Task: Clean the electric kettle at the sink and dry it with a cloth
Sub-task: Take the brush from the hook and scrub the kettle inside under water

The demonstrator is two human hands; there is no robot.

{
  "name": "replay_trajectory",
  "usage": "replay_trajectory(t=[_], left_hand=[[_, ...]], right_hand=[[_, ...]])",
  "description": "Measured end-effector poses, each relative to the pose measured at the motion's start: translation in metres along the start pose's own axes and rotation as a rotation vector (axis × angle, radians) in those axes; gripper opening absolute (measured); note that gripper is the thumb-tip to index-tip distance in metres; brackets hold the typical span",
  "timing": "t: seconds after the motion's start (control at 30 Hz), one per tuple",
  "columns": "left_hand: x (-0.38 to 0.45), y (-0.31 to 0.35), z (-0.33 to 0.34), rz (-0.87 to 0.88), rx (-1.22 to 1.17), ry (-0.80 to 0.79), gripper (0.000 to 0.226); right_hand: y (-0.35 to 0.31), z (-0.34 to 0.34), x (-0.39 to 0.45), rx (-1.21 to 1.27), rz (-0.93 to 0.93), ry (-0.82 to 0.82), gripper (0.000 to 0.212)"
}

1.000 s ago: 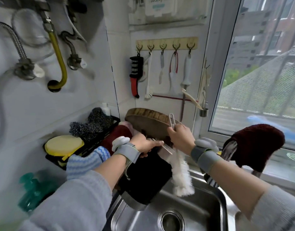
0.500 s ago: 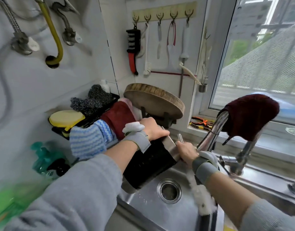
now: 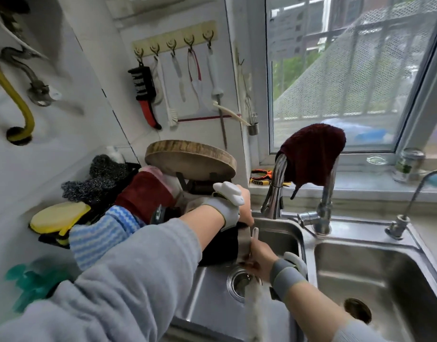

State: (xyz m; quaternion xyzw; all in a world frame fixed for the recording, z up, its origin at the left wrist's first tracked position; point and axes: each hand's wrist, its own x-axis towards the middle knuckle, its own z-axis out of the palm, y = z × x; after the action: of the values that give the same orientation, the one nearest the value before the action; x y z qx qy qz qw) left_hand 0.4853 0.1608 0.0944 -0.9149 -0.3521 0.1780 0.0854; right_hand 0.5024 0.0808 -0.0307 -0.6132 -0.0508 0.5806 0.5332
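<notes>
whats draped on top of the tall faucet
A dark red cloth hangs over the arch of the tall faucet. The top of the arch is covered, so it cannot be seen.

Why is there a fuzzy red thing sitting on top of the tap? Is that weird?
A little odd, yes. A dark red cloth is draped over the curved top of the faucet, above the sink. It may just be hung there to dry. Nothing looks spilled or broken.
</notes>
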Motion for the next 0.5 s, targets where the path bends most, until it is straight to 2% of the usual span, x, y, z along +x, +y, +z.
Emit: replay_trajectory(t=[0.13, 0.23, 0.33, 0.43, 0.5], left_hand=[[0.018, 0.007, 0.006, 0.078, 0.079, -0.040, 0.034], [0.028, 0.008, 0.015, 0.130, 0.088, -0.095, 0.018], [0.035, 0.011, 0.019, 0.177, 0.099, -0.118, 0.017], [0.041, 0.018, 0.014, 0.212, 0.091, -0.251, 0.028], [0.043, 0.020, 0.014, 0.249, 0.132, -0.240, 0.031]], right_hand=[[0.005, -0.001, 0.005, 0.097, 0.025, -0.005, 0.024], [0.008, -0.001, 0.009, 0.184, 0.033, -0.021, 0.023], [0.012, 0.000, 0.012, 0.209, 0.046, -0.027, 0.020], [0.014, 0.002, 0.015, 0.230, 0.052, -0.050, 0.024], [0.013, 0.002, 0.017, 0.222, 0.056, -0.061, 0.026]])
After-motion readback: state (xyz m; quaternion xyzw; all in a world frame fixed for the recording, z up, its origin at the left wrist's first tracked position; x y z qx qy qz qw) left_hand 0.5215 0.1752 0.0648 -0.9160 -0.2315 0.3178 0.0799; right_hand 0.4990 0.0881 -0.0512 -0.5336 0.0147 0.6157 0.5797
